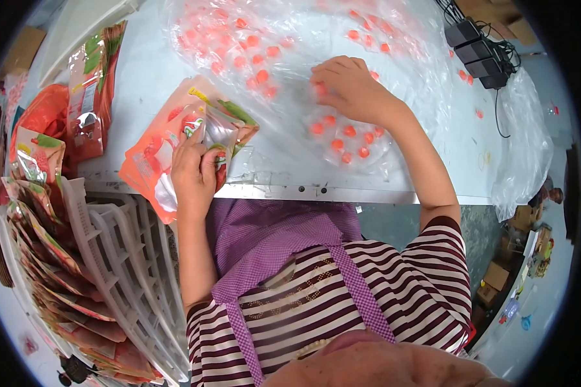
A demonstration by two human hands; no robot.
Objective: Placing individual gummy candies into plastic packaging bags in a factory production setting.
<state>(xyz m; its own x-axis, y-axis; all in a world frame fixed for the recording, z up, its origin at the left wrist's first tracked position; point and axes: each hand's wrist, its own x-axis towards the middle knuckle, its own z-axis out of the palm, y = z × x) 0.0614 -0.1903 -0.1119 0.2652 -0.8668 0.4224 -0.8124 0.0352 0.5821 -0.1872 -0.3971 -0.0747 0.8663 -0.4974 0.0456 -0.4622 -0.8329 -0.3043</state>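
Hands apart at a pale worktable (152, 58), the left hand (193, 168) clasps a red pouch (153, 151) overhanging the front edge — apparently to steady it — while the right hand (355, 90) rests by small red pieces (349, 131) in clear plastic (426, 97), perhaps kept within reach; its grip cannot be told. Fruit pictures decorate the pouch, its lettering too small to read.

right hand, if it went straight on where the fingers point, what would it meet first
Probably the crumpled clear plastic just left of the right hand's fingertips, then the small red pieces showing through it; depth is unclear, so it may pass above them.
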